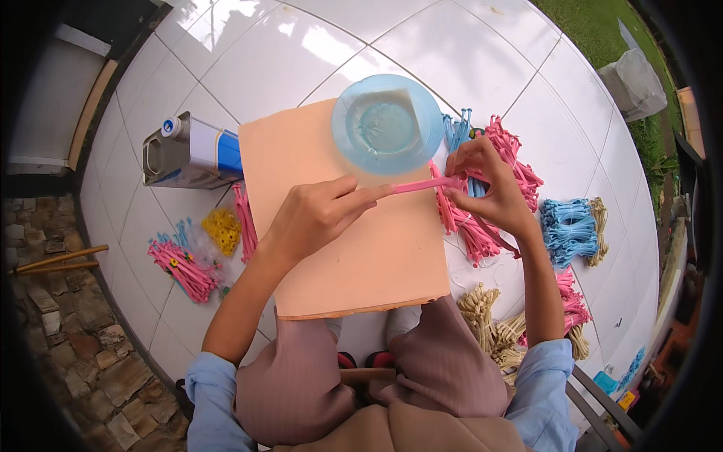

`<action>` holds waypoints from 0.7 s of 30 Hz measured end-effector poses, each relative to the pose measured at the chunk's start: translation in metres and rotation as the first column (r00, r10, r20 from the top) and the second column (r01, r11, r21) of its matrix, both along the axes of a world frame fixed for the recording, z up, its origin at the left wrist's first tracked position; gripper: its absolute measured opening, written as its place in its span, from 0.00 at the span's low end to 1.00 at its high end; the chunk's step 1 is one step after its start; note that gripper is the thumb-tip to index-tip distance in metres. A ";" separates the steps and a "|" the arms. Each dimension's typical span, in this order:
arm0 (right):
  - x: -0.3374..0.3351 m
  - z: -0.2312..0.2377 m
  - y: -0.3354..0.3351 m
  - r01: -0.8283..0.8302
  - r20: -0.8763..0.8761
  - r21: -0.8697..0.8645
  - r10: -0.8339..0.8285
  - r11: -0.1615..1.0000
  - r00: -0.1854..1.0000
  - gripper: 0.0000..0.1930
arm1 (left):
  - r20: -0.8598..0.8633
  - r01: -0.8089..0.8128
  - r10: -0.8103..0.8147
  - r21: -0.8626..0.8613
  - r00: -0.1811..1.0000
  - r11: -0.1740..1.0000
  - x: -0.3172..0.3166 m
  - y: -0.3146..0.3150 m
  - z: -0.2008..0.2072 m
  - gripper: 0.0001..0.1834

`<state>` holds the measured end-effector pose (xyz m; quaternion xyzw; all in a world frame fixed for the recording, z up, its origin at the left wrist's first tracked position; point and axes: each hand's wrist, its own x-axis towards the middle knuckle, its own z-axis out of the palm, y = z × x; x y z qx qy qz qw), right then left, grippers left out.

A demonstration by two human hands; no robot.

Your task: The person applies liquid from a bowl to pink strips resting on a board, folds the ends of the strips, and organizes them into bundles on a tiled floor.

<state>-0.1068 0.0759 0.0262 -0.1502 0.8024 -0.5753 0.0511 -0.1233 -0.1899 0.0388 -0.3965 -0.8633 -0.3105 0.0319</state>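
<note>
1. My left hand (324, 205) and right hand (493, 184) pinch a pink strip (419, 185) above the board's (354, 264) right edge.
2. Blue dish (385, 163) crowds its far edge.
3. Metal can (197, 154) stands left, pink bundles (510, 147) right.

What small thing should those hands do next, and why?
I'd suggest the right hand gently adjust its pinch on the pink strip while the left hand steadies it. The strip runs nearly straight between them, with the left fingers gripping one side and the right thumb and fingertips at the other, so a small adjustment looks easy.
</note>
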 end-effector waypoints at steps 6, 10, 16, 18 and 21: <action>-0.012 -0.008 -0.009 0.081 0.062 0.003 -0.081 0.997 0.995 0.19 | 0.002 -0.098 0.098 -0.021 0.995 0.995 -0.003 -0.002 -0.013 0.19; -0.011 -0.009 -0.010 0.109 0.076 0.038 -0.111 0.993 0.991 0.20 | -0.012 -0.111 0.111 0.005 0.994 0.994 -0.006 -0.003 -0.020 0.19; -0.005 -0.024 -0.009 0.119 0.004 -0.015 -0.119 0.993 0.993 0.20 | -0.052 -0.097 0.097 -0.013 0.994 0.995 -0.008 -0.003 -0.018 0.16; -0.004 -0.026 -0.008 0.119 0.014 -0.044 -0.119 0.992 0.993 0.20 | -0.036 -0.098 0.098 -0.011 0.995 0.995 -0.008 -0.003 -0.018 0.16; -0.004 -0.030 -0.006 0.105 0.009 -0.077 -0.105 0.991 0.994 0.21 | -0.059 -0.091 0.091 0.000 0.994 0.996 -0.009 -0.004 -0.020 0.16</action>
